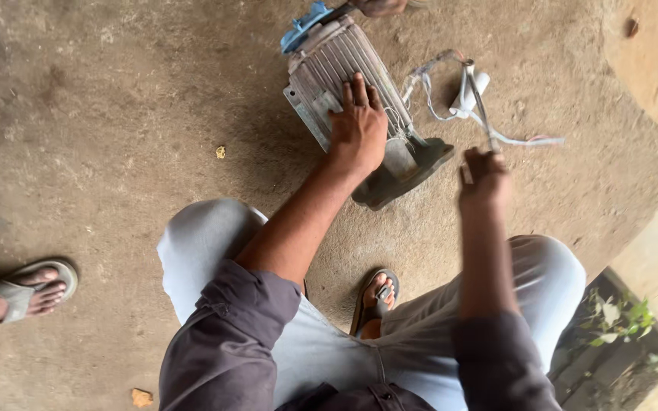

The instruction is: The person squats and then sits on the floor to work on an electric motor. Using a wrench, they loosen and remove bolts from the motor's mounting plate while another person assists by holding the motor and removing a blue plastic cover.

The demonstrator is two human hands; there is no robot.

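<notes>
A grey finned electric motor (pixel 340 65) lies on its side on the concrete floor, with a dark end cover (pixel 409 171) toward me and a blue fan (pixel 304 27) at its far end. My left hand (pixel 358 125) rests flat on the motor's ribbed body, fingers spread. My right hand (pixel 483 176) is closed around the handle of a thin metal tool (pixel 479 99) that points away from me. Pale wires or straps (pixel 451 106) trail from the motor past the tool's tip.
Another person's sandalled foot (pixel 28 289) stands at the left. My own sandalled foot (pixel 377 298) shows between my knees. A raised concrete edge (pixel 653 68) runs along the right, with green plants (pixel 622 320) below it. Small stones (pixel 142 396) lie on the floor.
</notes>
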